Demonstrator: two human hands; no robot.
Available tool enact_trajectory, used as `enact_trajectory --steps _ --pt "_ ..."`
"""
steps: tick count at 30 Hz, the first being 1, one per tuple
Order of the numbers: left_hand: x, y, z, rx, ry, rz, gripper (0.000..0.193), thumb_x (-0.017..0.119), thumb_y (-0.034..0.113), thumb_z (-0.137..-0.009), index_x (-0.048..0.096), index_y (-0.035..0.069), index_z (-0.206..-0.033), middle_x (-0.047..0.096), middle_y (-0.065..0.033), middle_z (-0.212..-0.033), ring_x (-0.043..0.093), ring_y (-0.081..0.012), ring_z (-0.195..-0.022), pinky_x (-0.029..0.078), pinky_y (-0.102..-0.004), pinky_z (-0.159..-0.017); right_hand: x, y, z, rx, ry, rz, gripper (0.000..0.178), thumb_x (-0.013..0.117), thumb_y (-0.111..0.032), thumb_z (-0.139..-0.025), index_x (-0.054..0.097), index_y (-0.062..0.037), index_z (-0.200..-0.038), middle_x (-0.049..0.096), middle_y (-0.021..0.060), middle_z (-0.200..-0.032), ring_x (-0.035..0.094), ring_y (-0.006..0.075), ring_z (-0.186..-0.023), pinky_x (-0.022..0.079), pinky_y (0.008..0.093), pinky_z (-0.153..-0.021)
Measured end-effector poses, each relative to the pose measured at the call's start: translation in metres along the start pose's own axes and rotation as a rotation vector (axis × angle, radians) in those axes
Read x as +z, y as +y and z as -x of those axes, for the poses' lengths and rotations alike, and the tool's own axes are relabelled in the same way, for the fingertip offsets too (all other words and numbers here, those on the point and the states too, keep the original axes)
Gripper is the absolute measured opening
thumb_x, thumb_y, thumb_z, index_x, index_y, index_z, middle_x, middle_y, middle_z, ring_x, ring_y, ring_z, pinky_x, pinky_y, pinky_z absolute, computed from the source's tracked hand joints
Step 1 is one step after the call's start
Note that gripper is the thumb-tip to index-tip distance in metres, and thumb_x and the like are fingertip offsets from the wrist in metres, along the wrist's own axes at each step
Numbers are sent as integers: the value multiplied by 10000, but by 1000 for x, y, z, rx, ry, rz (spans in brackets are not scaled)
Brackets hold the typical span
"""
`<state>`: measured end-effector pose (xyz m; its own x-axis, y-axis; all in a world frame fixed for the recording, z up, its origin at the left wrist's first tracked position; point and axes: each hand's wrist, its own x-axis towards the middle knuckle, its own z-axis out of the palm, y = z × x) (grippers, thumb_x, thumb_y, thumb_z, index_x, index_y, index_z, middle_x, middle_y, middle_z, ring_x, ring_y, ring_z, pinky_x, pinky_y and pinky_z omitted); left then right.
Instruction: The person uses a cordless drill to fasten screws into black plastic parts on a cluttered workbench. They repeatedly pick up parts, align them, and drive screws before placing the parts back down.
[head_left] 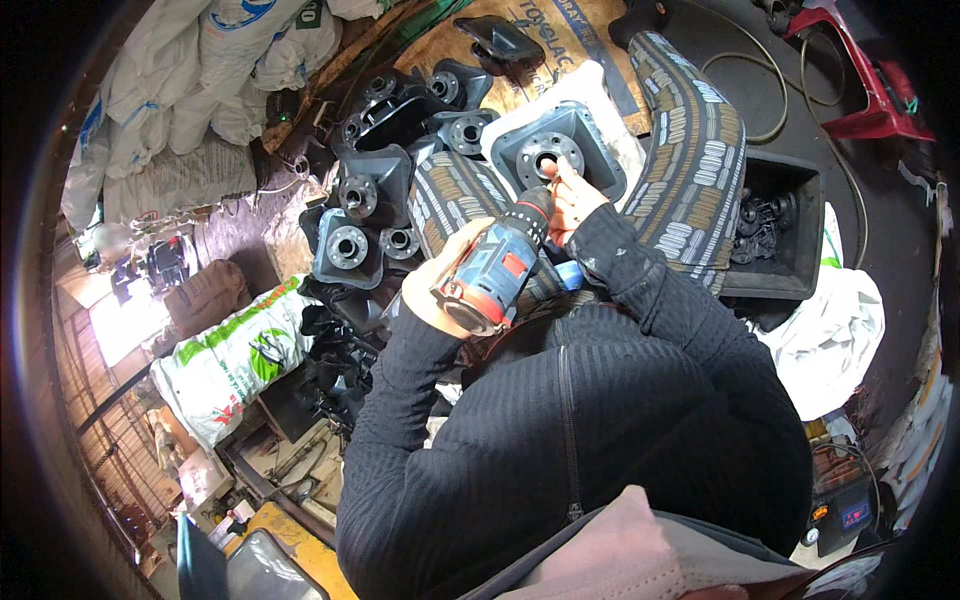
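Observation:
My left hand [432,287] grips a blue and black cordless drill [500,262] with red trim, its chuck pointing up and right. Just beyond the chuck, my right hand [572,203] is closed, with its fingertips at the round flanged hub of a black plastic housing [600,150]. Whatever those fingers pinch is too small or hidden to make out. The housing has a square, funnel-like body and lies with its hub toward me, on a white sheet [600,85] between my legs. Where the drill's tip meets the hub, my right hand blocks the view.
More black flanged housings [350,247] are heaped on the left. A black bin [770,225] with small dark parts stands right of my patterned trouser leg [690,140]. White sacks [230,350] lie at left, a red plastic stool [875,90] at upper right, and a hose [850,170] curves along the floor.

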<state>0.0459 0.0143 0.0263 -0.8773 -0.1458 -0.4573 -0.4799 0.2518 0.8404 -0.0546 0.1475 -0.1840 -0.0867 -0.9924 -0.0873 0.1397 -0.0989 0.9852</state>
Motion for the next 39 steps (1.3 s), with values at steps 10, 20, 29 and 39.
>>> enact_trajectory --steps 10,20,29,39 --pt "-20 23 -64 217 -23 -745 377 688 165 -736 584 100 -1092 610 -92 -1059 581 -266 -995 452 -377 -888 17 -7 24 -1139 217 1429 298 495 -301 -940 637 -69 -1061 373 -90 -499 272 26 -351 196 208 -319" --pt "-22 34 -103 194 -201 -1062 382 675 178 -742 581 82 -1099 616 -109 -1054 593 -290 -964 465 -371 -873 36 -23 -1 -1433 490 1794 245 692 -212 -807 674 -5 -936 672 13 -826 577 71 -731 459 229 -712" --pt "-44 14 -114 46 -152 -818 414 736 250 -531 615 39 -866 632 -155 -792 625 -318 -750 517 -360 -701 40 -6 4 -1384 551 1734 251 690 -221 -808 670 9 -908 663 9 -796 565 58 -716 449 216 -685" --pt "-17 31 -133 -823 101 1066 376 301 266 -945 439 36 -1210 561 -137 -1137 584 -248 -980 491 -385 -861 41 6 8 -1311 462 1591 213 654 -167 -841 654 25 -933 646 7 -809 552 56 -723 445 202 -685"
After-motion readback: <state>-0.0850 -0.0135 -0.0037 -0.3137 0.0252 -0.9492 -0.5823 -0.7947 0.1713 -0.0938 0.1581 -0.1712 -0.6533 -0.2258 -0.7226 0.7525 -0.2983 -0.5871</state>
